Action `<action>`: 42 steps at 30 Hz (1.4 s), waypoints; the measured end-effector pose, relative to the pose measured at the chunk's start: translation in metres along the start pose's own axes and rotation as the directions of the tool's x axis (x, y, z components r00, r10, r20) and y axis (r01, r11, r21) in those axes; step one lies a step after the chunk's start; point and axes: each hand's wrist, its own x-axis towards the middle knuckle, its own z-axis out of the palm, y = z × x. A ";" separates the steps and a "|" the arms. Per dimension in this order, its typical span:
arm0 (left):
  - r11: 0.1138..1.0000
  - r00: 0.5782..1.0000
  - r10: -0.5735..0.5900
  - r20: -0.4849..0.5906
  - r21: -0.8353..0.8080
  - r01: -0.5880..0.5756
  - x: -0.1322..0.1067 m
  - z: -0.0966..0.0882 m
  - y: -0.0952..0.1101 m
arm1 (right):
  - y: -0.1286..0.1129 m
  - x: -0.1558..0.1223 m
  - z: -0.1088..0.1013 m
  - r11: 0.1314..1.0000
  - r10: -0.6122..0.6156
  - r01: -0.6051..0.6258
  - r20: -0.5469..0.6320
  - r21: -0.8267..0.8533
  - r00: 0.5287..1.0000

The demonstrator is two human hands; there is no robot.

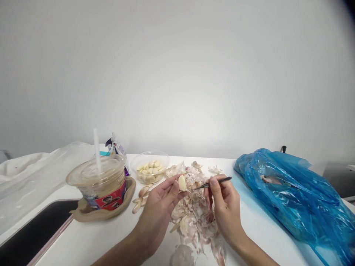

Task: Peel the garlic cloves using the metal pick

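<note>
Between the thumb and fingers of my left hand is a pale garlic clove, its front face bare. My right hand grips a thin dark pointed tool, which looks like tweezers; its tip points left toward the clove, a little apart from it. Below and behind both hands spreads a heap of garlic skins. A clear round bowl with peeled cloves stands behind my left hand. Several unpeeled cloves lie on the table just left of that hand.
On the left, a lidded cup with a straw sits in a cardboard holder, beside a dark flat device. Clear plastic and a purple-white wrapper lie behind. A blue plastic bag covers the right side; a wall stands behind.
</note>
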 end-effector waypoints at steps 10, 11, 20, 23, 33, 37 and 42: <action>1.000 1.000 -0.028 0.010 0.011 0.028 -0.002 0.001 -0.002 | 0.006 -0.003 0.000 0.999 -0.034 0.035 0.043 -0.028 0.999; 1.000 1.000 -0.028 0.007 0.013 0.028 -0.002 0.001 -0.002 | 0.005 -0.003 0.000 0.999 -0.032 0.033 0.051 -0.015 0.998; 1.000 0.998 -0.019 0.068 0.007 0.019 0.000 -0.001 -0.004 | 0.000 -0.004 0.000 0.994 -0.056 0.046 0.107 0.098 0.993; 1.000 0.998 -0.022 0.059 0.001 0.022 0.001 -0.001 -0.003 | 0.000 -0.004 -0.001 0.992 -0.064 0.050 0.121 0.116 0.991; 1.000 0.989 0.020 0.150 -0.023 -0.017 -0.002 0.001 0.001 | -0.001 -0.002 0.001 1.000 0.008 -0.010 0.128 0.012 0.992; 1.000 0.995 0.006 0.097 -0.016 -0.004 -0.002 0.000 0.000 | 0.000 -0.005 -0.002 0.996 -0.086 0.085 0.065 0.023 0.994; 1.000 0.999 -0.011 0.035 -0.015 0.012 -0.002 0.001 0.002 | 0.001 -0.007 -0.004 0.979 -0.204 0.202 0.055 0.037 0.977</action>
